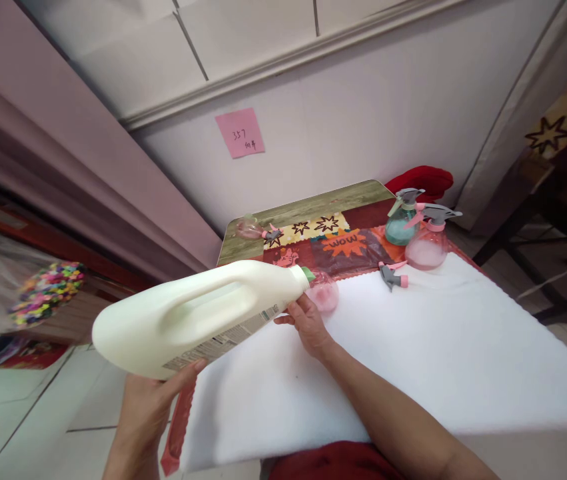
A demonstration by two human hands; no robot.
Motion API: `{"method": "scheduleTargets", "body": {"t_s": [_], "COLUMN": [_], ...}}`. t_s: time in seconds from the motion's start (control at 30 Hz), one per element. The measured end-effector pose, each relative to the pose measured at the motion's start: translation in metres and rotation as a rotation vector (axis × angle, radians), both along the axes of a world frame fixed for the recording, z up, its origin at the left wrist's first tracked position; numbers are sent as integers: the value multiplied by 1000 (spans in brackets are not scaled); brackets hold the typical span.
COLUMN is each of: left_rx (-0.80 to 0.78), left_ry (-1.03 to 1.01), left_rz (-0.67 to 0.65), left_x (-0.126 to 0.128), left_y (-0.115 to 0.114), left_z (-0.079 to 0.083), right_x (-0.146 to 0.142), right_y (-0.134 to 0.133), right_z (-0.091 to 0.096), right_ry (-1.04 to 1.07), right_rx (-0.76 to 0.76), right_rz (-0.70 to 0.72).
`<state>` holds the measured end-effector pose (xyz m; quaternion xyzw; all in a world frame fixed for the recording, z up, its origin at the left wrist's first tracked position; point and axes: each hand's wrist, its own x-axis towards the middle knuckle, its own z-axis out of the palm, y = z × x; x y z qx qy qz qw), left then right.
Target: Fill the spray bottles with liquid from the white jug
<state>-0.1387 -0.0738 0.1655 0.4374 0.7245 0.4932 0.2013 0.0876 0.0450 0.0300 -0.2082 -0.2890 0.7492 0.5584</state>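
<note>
A large pale detergent jug (223, 307) is tilted on its side over the table, its neck pointing right and down. My left hand (163, 387) grips its underside near the base, most fingers hidden beneath it. Close to the neck, my right hand (308, 325) has its fingers closed against the jug from below. The green-rimmed mouth is just above a round pink spray bottle (324, 293) without its head; I cannot tell whether liquid is flowing. A loose grey and pink spray head (393, 275) lies to the right on the white cloth (413, 360).
Two capped spray bottles, one green (403, 227) and one pink (427, 248), stand at the back right. Another clear pink spray bottle (250, 228) lies at the back left. A red stool seat (420, 181) sits behind the table, and a dark stool (523, 220) stands to the right.
</note>
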Motion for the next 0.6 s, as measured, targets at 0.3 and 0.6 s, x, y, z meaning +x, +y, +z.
{"method": "scheduleTargets", "body": {"t_s": [0.3,0.6], "left_rx": [-15,1], "left_ry": [-53,-40], "left_rz": [-14,-18], "left_x": [-4,0], "left_y": [-2,-1], "left_z": [-2,0], "right_x": [0,0], "right_y": [0,0], "right_z": [-1,-2], "right_ry": [-6,-15], "right_rx": [10,21], "right_rz": [2,-1]}}
